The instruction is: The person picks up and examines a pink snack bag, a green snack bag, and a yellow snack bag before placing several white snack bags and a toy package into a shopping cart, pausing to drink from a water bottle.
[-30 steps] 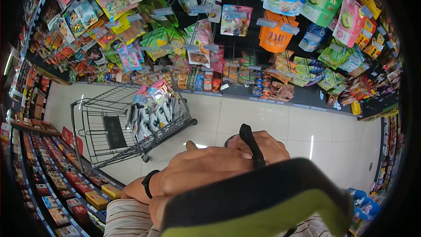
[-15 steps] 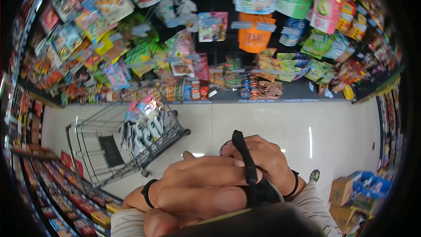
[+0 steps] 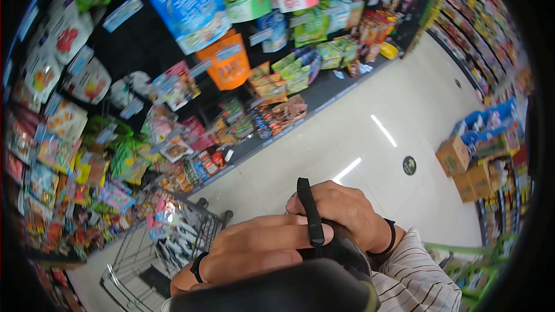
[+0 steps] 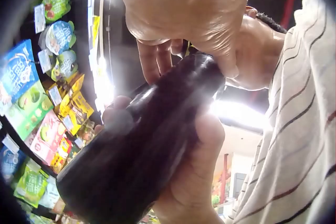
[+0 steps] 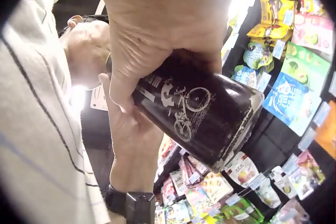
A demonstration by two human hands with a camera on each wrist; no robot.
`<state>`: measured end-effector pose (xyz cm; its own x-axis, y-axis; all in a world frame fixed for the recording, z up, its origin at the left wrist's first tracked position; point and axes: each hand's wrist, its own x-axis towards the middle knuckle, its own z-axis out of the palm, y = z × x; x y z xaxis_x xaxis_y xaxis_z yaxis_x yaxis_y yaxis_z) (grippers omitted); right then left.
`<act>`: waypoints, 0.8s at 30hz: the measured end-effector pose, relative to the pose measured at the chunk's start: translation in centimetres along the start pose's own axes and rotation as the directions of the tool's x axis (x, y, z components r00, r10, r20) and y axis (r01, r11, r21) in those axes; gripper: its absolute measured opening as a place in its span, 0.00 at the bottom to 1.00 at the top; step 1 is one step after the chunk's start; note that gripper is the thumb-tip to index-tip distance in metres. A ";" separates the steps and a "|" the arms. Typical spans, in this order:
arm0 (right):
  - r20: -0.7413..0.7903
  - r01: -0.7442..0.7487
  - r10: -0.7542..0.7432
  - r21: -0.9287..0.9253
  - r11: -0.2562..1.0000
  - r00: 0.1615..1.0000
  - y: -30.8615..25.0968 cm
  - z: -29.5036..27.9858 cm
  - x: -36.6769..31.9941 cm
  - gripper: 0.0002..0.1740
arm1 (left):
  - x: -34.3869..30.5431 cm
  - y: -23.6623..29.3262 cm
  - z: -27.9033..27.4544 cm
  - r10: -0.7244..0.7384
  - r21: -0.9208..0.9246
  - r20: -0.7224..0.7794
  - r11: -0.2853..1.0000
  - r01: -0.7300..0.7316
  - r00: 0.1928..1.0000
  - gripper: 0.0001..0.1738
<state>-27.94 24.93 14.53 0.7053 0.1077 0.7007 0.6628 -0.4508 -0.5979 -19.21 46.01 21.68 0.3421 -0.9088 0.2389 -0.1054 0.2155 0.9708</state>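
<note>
A dark cylindrical bottle point(image 4: 142, 134) is tilted between both hands in front of the striped shirt. A pale bicycle drawing marks its side in the right wrist view, where the right hand point(image 5: 163, 19) curls round the bottle point(image 5: 197, 111). The left hand point(image 4: 184, 8) has its fingers curled at the bottle's upper end; its wrist carries a black band. In the head view a black strap loop point(image 3: 309, 211) stands up between the left hand point(image 3: 254, 247) and the right hand point(image 3: 347, 214). A blurred dark shape with a greenish edge point(image 3: 272, 289) covers the lower middle there.
Hanging snack packets point(image 3: 191, 8) fill the shelf ahead and to the left. A wire cart point(image 3: 130, 254) holding packets stands at lower left on the pale tiled floor point(image 3: 324, 133). Cardboard boxes point(image 3: 475, 182) and a blue bin point(image 3: 491, 120) are at right.
The head view has swung to the right, so the shelf slants and the cart sits lower. The blurred dark shape has changed angle and position. Both hands still hold the bottle.
</note>
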 end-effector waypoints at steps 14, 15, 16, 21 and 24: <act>-0.241 -0.236 0.195 -0.158 0.959 0.951 -3.8 -2.0 -3.9 0.35 | 6.9 -2.0 0.1 0.211 -0.005 0.298 0.976 -0.219 0.931 0.23; -0.250 -0.239 0.198 -0.149 0.959 0.948 -3.7 -1.9 -3.8 0.35 | 7.0 -2.3 -0.2 0.238 -0.037 0.271 0.971 -0.237 0.933 0.23; -0.253 -0.236 0.195 -0.144 0.961 0.948 -3.7 -1.8 -3.8 0.35 | 7.1 -2.1 -0.4 0.233 -0.053 0.275 0.972 -0.228 0.933 0.23; -0.240 -0.217 0.174 -0.167 0.962 0.955 -4.4 -2.2 -2.0 0.36 | 6.9 0.1 -1.3 0.137 -0.045 0.339 0.991 -0.130 0.931 0.23; -0.226 -0.199 0.155 -0.185 0.962 0.962 -4.5 -2.1 -1.3 0.36 | 6.6 0.4 -1.5 0.140 -0.041 0.343 0.990 -0.134 0.929 0.23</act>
<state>-32.37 24.93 17.17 0.7243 -0.1662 0.6691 0.4513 -0.6194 -0.6424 -15.57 40.61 23.74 -0.0178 -0.9364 0.3505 -0.1121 0.3502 0.9299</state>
